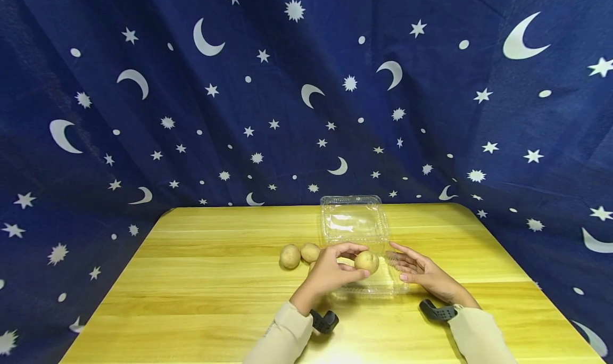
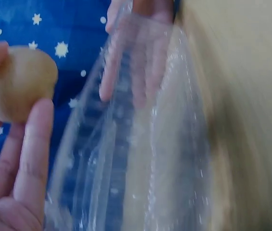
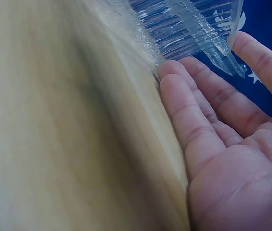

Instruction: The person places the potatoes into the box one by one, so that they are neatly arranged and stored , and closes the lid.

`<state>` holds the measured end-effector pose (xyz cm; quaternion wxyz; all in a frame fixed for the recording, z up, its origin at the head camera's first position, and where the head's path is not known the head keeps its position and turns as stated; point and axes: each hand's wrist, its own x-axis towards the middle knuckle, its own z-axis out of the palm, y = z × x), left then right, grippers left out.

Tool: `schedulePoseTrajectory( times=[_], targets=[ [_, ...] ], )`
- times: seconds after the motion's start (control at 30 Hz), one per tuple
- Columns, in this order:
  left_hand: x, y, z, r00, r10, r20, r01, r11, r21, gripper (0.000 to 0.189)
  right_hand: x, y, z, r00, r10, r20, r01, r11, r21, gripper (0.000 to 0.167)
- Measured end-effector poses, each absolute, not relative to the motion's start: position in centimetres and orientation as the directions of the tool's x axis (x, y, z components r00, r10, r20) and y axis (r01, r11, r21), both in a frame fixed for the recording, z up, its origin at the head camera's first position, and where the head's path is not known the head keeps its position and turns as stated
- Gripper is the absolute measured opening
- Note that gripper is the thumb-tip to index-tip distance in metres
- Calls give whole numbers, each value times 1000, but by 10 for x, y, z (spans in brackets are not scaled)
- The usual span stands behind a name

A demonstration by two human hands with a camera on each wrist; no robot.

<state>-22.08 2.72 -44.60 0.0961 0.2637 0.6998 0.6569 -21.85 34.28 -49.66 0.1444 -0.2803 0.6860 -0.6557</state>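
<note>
Starry cloth (image 1: pixel 273 103) backs the table (image 1: pixel 215 295). Left grip (image 1: pixel 333 266) pinches a potato (image 1: pixel 366 262) above the clear box (image 1: pixel 373 289); right grip (image 1: pixel 429 276), relaxed, at three o'clock. Likely firm, the potato wants holding round its sides

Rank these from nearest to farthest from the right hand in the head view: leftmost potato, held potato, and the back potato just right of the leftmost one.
1. Held potato: pinched by the left hand, just left of the right hand.
2. Back potato: farther left, on the table.
3. Leftmost potato: also on the table, farthest left.
</note>
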Motion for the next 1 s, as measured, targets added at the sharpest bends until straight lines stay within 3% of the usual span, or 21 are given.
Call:
schedulePoseTrajectory(
  times=[0.57, 1.0],
  targets=[
    [-215, 54, -449, -860, 472, 193, 261, 81, 962, 41, -215, 341, -493, -830, -544, 124, -166, 28, -986, 71],
    [-221, 64, -453, -825, 546, 149, 354, 293, 888, 44, -216, 342, -495, -830, -543, 130, -167, 20, -986, 71]
  ],
)
